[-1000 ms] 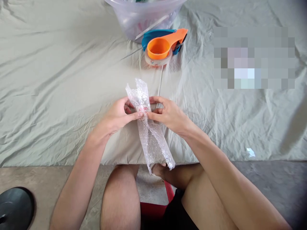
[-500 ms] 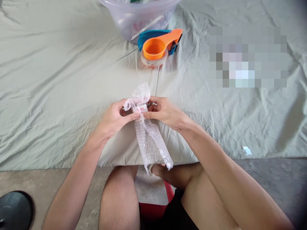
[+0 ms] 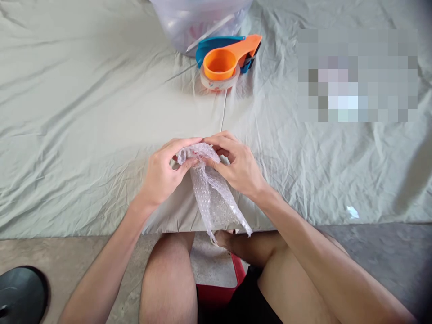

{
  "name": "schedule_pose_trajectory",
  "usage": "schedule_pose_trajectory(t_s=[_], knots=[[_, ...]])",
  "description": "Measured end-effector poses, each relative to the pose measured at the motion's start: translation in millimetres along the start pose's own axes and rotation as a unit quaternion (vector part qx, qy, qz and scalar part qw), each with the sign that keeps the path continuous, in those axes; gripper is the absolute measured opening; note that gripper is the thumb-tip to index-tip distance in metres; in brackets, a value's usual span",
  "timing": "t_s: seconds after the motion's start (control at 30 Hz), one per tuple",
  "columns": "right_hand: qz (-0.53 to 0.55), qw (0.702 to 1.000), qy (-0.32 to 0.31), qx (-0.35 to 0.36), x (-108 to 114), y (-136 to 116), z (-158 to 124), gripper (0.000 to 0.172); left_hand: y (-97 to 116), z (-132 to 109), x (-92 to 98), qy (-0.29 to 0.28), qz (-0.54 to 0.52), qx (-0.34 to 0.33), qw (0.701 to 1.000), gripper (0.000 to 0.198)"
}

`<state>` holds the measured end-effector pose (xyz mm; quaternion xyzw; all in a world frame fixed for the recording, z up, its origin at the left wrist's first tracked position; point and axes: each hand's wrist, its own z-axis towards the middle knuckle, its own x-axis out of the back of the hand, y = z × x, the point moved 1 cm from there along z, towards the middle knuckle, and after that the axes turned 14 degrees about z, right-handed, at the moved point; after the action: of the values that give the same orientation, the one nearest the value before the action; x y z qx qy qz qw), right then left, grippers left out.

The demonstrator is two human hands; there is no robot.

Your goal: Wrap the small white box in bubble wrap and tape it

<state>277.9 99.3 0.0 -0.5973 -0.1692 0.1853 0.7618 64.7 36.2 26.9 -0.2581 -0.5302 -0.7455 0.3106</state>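
A sheet of clear bubble wrap (image 3: 216,198) hangs from between my hands, its long loose end trailing down over the table's front edge. Its upper part is folded over a small item with red print, mostly hidden under the plastic. My left hand (image 3: 165,166) pinches the folded wrap from the left, thumb in front and fingers along the top. From the right, my right hand (image 3: 236,162) grips the same fold, thumb pressed on its front. The fingertips of both hands meet at the top edge.
Beyond my hands, an orange tape dispenser (image 3: 248,47) with a tape roll (image 3: 219,84) lies against a blue one (image 3: 202,47). A translucent purple tub (image 3: 175,27) stands behind them. Grey-green cloth (image 3: 84,112) covers the table. A dark round base (image 3: 22,294) is on the floor.
The upper flap of bubble wrap, which stood up beyond my hands, is now folded down toward me over the item. My fingers have moved up onto the fold's top edge.
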Motion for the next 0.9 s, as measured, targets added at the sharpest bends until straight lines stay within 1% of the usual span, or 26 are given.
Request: schedule_pose_trajectory(t_s=[0.1, 0.2, 0.3, 0.37, 0.47, 0.57, 0.67, 0.73, 0.8, 0.9], knots=[[-0.053, 0.996, 0.010, 0.066, 0, 4, -3, 0.026, -2, -5, -4.7, 0.041, 0.053, -0.048, 0.997, 0.030], [-0.105, 0.985, 0.020, 0.138, -2, 9, -7, 0.026, -4, -12, -13.0, 0.088, 0.101, -0.080, 0.988, 0.018], [-0.140, 0.967, 0.033, 0.209, -7, 11, -10, 0.026, -4, -18, -21.4, 0.150, 0.167, -0.101, 0.969, 0.015], [-0.160, 0.956, 0.037, 0.242, -9, 10, -11, 0.027, -3, -21, -26.2, 0.184, 0.201, -0.113, 0.955, 0.017], [-0.198, 0.950, 0.020, 0.241, -8, 6, -11, 0.034, 1, -24, -31.5, 0.197, 0.210, -0.120, 0.950, 0.026], [-0.228, 0.949, -0.016, 0.216, -2, 1, -10, 0.036, 5, -25, -33.1, 0.211, 0.220, -0.130, 0.943, 0.025], [-0.220, 0.952, -0.051, 0.209, 6, -4, -9, 0.036, 9, -25, -32.0, 0.220, 0.240, -0.158, 0.932, 0.025], [-0.190, 0.956, -0.062, 0.216, 10, -5, -9, 0.038, 11, -26, -30.5, 0.222, 0.251, -0.188, 0.923, 0.034], [-0.155, 0.959, -0.075, 0.225, 14, -5, -11, 0.042, 11, -28, -28.7, 0.220, 0.264, -0.216, 0.914, 0.046], [-0.138, 0.960, -0.103, 0.219, 19, -3, -16, 0.058, 9, -36, -25.3, 0.188, 0.285, -0.234, 0.910, 0.061]])
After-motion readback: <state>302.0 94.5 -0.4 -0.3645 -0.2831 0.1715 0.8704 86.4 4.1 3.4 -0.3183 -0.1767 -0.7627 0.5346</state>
